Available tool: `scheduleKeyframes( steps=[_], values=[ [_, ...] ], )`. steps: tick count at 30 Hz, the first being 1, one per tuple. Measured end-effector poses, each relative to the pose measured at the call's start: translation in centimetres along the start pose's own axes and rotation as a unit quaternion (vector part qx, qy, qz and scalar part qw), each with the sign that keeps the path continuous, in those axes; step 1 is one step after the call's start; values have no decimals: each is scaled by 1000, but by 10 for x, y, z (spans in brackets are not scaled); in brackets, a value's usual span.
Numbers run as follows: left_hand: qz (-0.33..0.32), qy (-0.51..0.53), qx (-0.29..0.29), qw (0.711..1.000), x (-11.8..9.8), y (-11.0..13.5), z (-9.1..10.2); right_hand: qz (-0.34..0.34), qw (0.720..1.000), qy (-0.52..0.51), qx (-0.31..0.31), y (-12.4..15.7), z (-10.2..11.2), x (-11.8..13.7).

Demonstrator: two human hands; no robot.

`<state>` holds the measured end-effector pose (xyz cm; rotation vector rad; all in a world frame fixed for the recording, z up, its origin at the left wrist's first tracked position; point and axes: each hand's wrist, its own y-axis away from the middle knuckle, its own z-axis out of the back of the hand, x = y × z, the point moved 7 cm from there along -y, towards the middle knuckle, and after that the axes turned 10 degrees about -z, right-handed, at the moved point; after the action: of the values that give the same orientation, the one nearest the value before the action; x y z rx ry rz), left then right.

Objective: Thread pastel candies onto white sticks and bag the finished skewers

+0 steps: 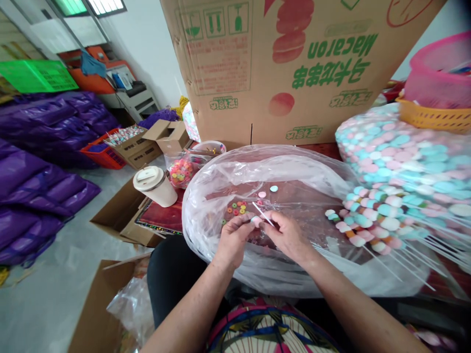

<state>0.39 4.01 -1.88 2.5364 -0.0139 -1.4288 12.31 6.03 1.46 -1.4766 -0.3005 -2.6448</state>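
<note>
In the head view my left hand (234, 238) pinches a small pink-and-blue candy piece (256, 221). Close beside it, my right hand (287, 234) grips a thin white stick (262, 213), its free end pointing up and left. Whether the stick touches the candy is hidden by my fingers. Both hands are over a clear plastic bag (228, 171) spread on the table. Just beyond them lie a pale blue candy disc (274, 189), a pink one (262, 194) and several coloured ring candies (235, 208).
A pile of candy skewers (382, 220) lies to the right, before a large bag of pastel candies (415, 152). A tall carton (235, 113) stands behind. To the left are a white lidded cup (156, 186), a bag of bright candies (182, 170) and purple bags (40, 196).
</note>
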Motion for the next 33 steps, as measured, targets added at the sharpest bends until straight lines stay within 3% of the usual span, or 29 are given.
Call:
scheduleKeyframes(
  steps=[4, 6, 9, 11, 14, 18, 28, 33],
  values=[
    [-1, -20, 17, 1000, 4, -1, 1, 4, 1000, 20, 10, -1, -1, -5],
    [14, -8, 1, 1000, 7, -3, 5, 15, 999, 24, 42, 3, 1, -3],
    [16, 8, -35, 999, 7, -5, 14, 60, 992, 102, 38, 17, 9, 2],
    [12, 15, -51, 999, 7, -7, 18, 69, 976, 203, 28, 27, 9, 0],
    [12, 28, -56, 998, 8, -8, 17, 30, 941, 337, 26, 35, 4, -10],
    [2, 38, -63, 997, 10, -9, 15, -4, 902, 431, 35, 35, -2, -14],
    [-33, -38, -70, 996, 10, -8, 19, -34, 874, 483, 53, 35, -6, -2],
    [-87, -153, -51, 983, 9, -9, 22, -42, 852, 521, 31, 38, -7, 6]
  ],
)
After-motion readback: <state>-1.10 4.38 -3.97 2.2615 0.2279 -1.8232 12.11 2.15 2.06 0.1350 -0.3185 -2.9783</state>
